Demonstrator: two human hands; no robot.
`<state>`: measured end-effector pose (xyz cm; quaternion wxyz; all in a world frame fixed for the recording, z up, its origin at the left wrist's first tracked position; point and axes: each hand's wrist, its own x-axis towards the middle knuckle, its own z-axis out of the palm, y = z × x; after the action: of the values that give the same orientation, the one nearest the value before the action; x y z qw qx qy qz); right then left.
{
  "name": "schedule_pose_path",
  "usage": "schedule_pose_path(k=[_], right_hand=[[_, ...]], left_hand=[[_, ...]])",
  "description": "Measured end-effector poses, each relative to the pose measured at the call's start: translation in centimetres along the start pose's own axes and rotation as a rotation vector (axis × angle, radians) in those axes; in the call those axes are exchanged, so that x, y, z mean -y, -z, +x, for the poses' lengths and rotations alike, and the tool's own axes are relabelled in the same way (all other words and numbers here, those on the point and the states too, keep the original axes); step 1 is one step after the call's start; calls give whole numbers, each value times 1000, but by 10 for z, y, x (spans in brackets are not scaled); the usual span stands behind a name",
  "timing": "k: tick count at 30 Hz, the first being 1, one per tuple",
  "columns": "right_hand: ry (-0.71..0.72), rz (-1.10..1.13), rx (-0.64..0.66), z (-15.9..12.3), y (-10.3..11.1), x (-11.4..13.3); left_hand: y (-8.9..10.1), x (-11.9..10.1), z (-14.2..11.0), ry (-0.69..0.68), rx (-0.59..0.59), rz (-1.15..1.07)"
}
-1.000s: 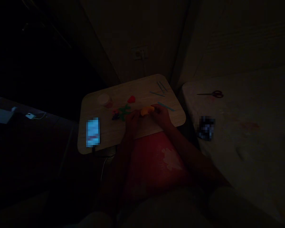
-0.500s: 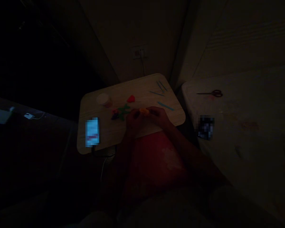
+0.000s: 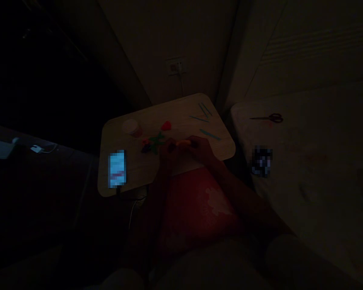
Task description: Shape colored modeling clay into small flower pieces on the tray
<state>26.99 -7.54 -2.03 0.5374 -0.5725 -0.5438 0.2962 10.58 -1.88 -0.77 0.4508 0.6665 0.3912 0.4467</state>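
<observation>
In the dim head view, a piece of orange modelling clay [image 3: 183, 143] is held between my two hands over the table's near side. My left hand [image 3: 168, 152] grips its left end with bent fingers. At the right end, the fingers of my right hand [image 3: 201, 148] are closed on it. Just left of my left hand lie a green clay piece [image 3: 156, 141] with several arms, a dark purple lump [image 3: 145, 148] and a pink lump [image 3: 145, 140]. A red lump [image 3: 166, 125] sits farther back. The fingertips are hard to make out in the dark.
The small wooden table [image 3: 181, 108] also bears a lidded tub [image 3: 132, 127], a lit phone [image 3: 117, 169], a wide blue-green tool [image 3: 210, 134] and several thin sticks [image 3: 199, 118]. Scissors [image 3: 268, 118] lie on the pale surface to the right. A plugged socket [image 3: 176, 66] is on the wall.
The orange clay looks longer and flatter between my hands, where it was a rounder lump. Both hands stay in nearly the same place; the view has shifted slightly.
</observation>
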Motion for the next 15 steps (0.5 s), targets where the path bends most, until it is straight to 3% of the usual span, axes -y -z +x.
schedule_pose_path(k=[8,15], right_hand=[[-63,74,20,2,6,-6],[-26,179,119,1,9,-4]], left_hand=[[2,-7,0,-31,123,-26],[-3,-5,-1,59,63,-2]])
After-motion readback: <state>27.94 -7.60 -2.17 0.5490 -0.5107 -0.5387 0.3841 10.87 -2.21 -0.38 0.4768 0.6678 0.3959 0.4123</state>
